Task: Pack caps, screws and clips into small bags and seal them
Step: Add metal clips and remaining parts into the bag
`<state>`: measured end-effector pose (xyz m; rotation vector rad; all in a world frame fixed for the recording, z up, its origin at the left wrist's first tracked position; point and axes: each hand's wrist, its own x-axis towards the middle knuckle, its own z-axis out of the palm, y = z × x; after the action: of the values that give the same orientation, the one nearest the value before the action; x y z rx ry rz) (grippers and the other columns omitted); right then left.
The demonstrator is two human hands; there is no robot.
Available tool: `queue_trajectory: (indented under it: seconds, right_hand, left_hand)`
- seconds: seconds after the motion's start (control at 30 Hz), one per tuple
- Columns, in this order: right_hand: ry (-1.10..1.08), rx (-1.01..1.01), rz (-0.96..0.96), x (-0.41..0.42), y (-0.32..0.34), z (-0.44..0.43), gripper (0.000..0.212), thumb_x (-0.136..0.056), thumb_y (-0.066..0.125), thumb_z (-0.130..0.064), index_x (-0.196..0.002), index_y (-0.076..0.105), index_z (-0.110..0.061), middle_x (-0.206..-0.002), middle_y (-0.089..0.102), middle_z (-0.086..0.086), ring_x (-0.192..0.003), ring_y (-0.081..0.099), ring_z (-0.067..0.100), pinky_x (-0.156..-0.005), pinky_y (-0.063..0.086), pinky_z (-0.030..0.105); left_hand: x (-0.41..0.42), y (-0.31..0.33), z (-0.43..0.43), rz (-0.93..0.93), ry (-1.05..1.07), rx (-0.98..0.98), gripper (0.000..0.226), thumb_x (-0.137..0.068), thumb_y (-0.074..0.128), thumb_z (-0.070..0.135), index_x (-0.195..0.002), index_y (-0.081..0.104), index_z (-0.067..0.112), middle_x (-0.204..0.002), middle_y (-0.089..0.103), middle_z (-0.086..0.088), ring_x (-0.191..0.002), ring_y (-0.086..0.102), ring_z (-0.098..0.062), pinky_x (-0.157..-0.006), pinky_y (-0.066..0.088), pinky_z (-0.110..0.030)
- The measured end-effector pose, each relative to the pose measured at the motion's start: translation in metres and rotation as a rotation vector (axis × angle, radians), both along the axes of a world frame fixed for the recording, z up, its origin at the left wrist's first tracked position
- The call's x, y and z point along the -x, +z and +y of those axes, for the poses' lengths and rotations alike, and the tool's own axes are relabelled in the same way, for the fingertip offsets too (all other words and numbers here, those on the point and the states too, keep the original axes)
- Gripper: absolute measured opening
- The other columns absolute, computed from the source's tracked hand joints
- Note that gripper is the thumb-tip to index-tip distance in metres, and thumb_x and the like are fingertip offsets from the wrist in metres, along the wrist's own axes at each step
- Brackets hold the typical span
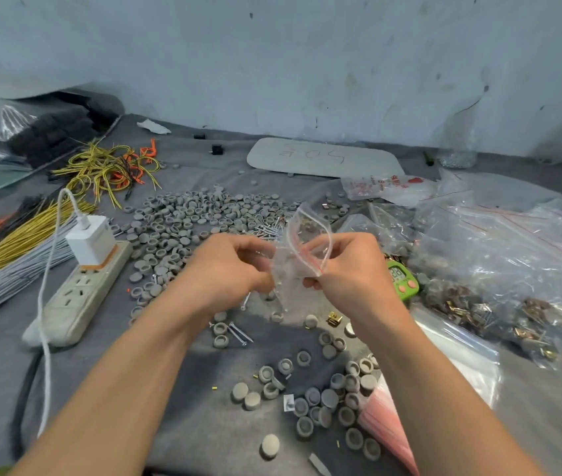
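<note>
Small clear plastic zip bag [301, 250] with a red seal line hangs between both sets of fingertips, its mouth gaping upward, likely so parts can drop in. Curled fingers of the left hand [235, 266] pinch its left side; those of the right hand [348, 266] pinch the seal edge. Beyond the fingers lies a heap of round grey plastic caps [176, 218]; beneath them, loose silver screws [241, 333] and a small brass clip [334, 318].
</note>
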<state>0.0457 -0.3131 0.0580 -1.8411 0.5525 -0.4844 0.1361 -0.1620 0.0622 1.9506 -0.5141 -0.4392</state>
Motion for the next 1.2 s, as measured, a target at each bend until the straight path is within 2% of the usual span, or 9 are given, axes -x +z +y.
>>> queue_trajectory:
  seconds: [0.17,0.3,0.4,0.57,0.63,0.8,0.93,1.07,1.2]
  right_hand:
    - [-0.079,0.180,0.073,-0.001,-0.006,0.007,0.022,-0.088,0.079,-0.027,-0.067,0.078,-0.033,-0.058,0.070,-0.013,-0.055,0.068,0.005,-0.052,0.047,0.023]
    - [0.079,0.034,0.176,0.001,-0.001,0.006,0.018,-0.081,0.077,-0.012,-0.078,0.083,-0.028,-0.065,0.075,-0.003,-0.058,0.069,0.011,-0.060,0.060,0.034]
    - [0.009,0.085,0.171,0.006,0.003,-0.013,0.039,-0.078,0.063,0.007,-0.081,0.082,-0.027,-0.074,0.078,-0.009,-0.077,0.075,0.009,-0.065,0.059,0.027]
    - [-0.160,0.614,0.438,0.017,0.004,-0.052,0.039,-0.075,0.062,0.003,-0.084,0.078,-0.032,-0.087,0.077,-0.009,-0.099,0.068,0.019,-0.103,0.042,0.038]
    - [-0.107,0.774,0.539,0.016,0.002,-0.056,0.035,-0.075,0.065,-0.005,-0.089,0.078,-0.034,-0.089,0.076,-0.007,-0.102,0.064,0.021,-0.095,0.028,0.037]
    - [0.053,1.027,0.644,0.004,-0.010,-0.042,0.021,-0.082,0.067,-0.021,-0.099,0.075,-0.031,-0.096,0.069,-0.002,-0.106,0.055,0.026,-0.087,0.024,0.041]
    - [0.041,1.023,0.687,-0.002,-0.011,-0.033,0.022,-0.084,0.060,-0.015,-0.099,0.074,-0.023,-0.094,0.060,0.001,-0.108,0.053,0.028,-0.097,0.028,0.042]
    - [0.004,1.046,0.740,0.003,-0.008,-0.028,0.009,-0.080,0.058,-0.012,-0.075,0.057,-0.019,-0.083,0.048,0.001,-0.109,0.053,0.029,-0.099,0.029,0.044]
    - [-0.022,0.996,0.811,0.006,-0.004,-0.029,0.030,-0.076,0.067,-0.013,-0.069,0.039,-0.020,-0.085,0.053,0.002,-0.106,0.053,0.029,-0.102,0.029,0.045]
  left_hand:
    - [0.002,0.003,0.003,-0.119,-0.200,0.052,0.085,-0.064,0.083,-0.002,-0.134,0.059,0.040,-0.118,0.072,0.018,-0.112,0.067,-0.002,-0.090,0.059,-0.035]
    - [0.015,0.003,-0.009,-0.246,-0.196,0.011,0.068,-0.053,0.079,0.032,-0.116,0.061,0.051,-0.105,0.074,0.021,-0.092,0.072,-0.004,-0.080,0.059,-0.034]
    - [0.014,0.000,-0.013,-0.184,-0.092,0.100,0.046,-0.067,0.081,0.009,-0.101,0.075,0.040,-0.085,0.073,0.022,-0.076,0.070,-0.002,-0.071,0.053,-0.028]
    - [0.004,0.005,-0.003,0.000,0.025,0.245,0.039,-0.081,0.080,0.003,-0.104,0.074,0.033,-0.094,0.078,0.010,-0.084,0.074,-0.006,-0.066,0.053,-0.017]
    - [0.001,0.010,0.002,-0.021,0.112,0.284,0.041,-0.081,0.077,-0.002,-0.105,0.074,0.032,-0.093,0.078,0.006,-0.081,0.074,-0.011,-0.060,0.055,-0.017]
    - [0.004,0.010,0.002,-0.386,0.169,-0.070,0.061,-0.072,0.079,0.009,-0.117,0.058,0.045,-0.091,0.066,0.016,-0.079,0.066,-0.009,-0.067,0.055,-0.032]
    - [0.014,0.004,-0.013,-0.394,-0.015,-0.322,0.088,-0.075,0.080,0.003,-0.142,0.040,0.043,-0.093,0.053,0.017,-0.063,0.056,-0.004,-0.038,0.037,-0.013]
    - [0.015,0.001,-0.018,-0.389,-0.069,-0.420,0.089,-0.078,0.080,0.009,-0.147,0.036,0.044,-0.091,0.046,0.021,-0.068,0.052,-0.001,-0.043,0.036,-0.014]
    - [0.012,-0.002,-0.018,-0.389,-0.072,-0.388,0.082,-0.079,0.079,0.013,-0.146,0.042,0.042,-0.091,0.046,0.024,-0.074,0.050,0.001,-0.052,0.032,-0.015]
